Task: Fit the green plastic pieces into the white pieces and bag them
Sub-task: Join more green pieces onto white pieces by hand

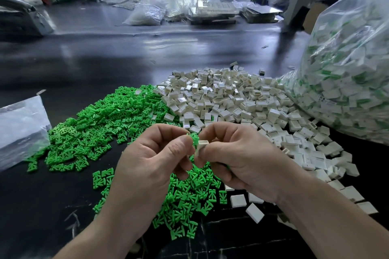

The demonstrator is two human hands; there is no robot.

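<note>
The dark, glossy table (84, 65) fills my view. Its middle stretch, between the piles and the far edge, is the open room I have. Blurred packets and trays (210, 10) crowd that far edge, too smeared for me to tell what they are.

At the table's right edge slumps a big clear bag (347, 80), stuffed with white and green parts. The frame cuts off its top and right side.

The white pile (242, 101) spreads from the foot of that bag toward the near right corner. It touches the green pile (101, 124), which runs left and down toward the near edge under my wrists. The seam between them is mixed.

At the left edge lies a flat clear bag (19, 128), partly out of frame, its corner resting on green pieces.

My hands meet above the near edge. My left hand (147, 164) pinches one green piece (194, 138) between thumb and forefinger. My right hand (242, 162) pinches one white piece (202, 146), open side up. The two pieces touch, but my fingers hide whether the green one has entered.
</note>
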